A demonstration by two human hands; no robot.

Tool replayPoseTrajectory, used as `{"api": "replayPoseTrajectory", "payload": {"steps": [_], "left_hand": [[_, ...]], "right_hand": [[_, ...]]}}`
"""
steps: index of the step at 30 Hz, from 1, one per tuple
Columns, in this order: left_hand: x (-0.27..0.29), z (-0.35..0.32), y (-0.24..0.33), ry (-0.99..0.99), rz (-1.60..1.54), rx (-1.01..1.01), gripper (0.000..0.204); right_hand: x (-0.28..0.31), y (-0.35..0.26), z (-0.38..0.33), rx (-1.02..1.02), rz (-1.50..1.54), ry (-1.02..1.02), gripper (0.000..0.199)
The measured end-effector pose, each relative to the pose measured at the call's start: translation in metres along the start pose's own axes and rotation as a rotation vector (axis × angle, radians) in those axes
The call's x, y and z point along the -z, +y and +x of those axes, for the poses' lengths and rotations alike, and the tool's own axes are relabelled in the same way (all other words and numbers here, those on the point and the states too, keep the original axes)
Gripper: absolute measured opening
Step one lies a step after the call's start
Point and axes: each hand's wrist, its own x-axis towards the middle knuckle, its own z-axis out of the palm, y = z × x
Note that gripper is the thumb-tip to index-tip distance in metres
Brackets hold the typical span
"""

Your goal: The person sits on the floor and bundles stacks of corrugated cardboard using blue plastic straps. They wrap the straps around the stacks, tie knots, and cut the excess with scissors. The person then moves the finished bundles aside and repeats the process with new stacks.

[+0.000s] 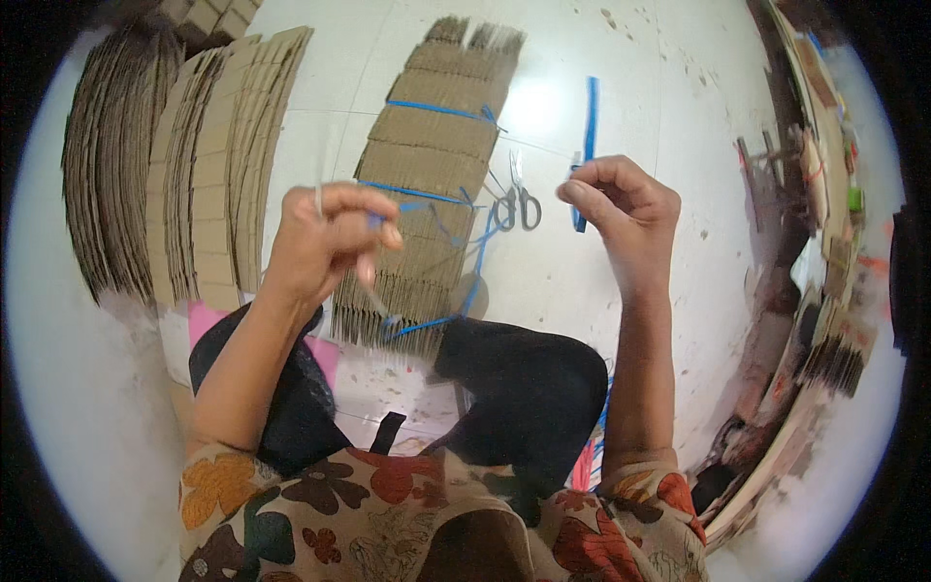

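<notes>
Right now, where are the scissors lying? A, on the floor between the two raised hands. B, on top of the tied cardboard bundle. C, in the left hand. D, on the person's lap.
A: the scissors lie on the white floor, just right of the cardboard bundle.

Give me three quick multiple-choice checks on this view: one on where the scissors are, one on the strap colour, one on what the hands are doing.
1. Where do the scissors lie?
A. On the floor right of the bundle
B. On top of the left stacks
C. In the left hand

2. What colour is the strap around the bundle?
A. Red
B. Blue
C. White

3. What state are the hands in?
A. Both flat on the floor
B. Both pinched shut on strap, raised
C. Both open and empty

Answers:
1 A: they rest on the white floor beside the bundle's right edge.
2 B: blue bands cross the cardboard.
3 B: the left hand and the right hand each pinch blue strap above the bundle.
</notes>
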Motion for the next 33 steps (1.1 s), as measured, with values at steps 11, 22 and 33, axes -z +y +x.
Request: {"api": "replayPoseTrajectory", "payload": {"steps": [11, 22, 33], "left_hand": [[0.035, 0.014, 0.006, 0.004, -0.272, -0.189, 0.011], [0.042, 0.005, 0.005, 0.101, -0.168, -0.161, 0.029], [0.043, 0.002, 0.007, 0.128, -0.203, -0.07, 0.021]], "right_hand": [[-0.124, -0.046, -0.01, -0.324, 0.362, -0.048, 0.02], [-0.144, -0.028, -0.019, -0.504, 0.582, -0.102, 0.009], [-0.145, -0.03, -0.021, -0.442, 0.437, -0.169, 0.012]]}}
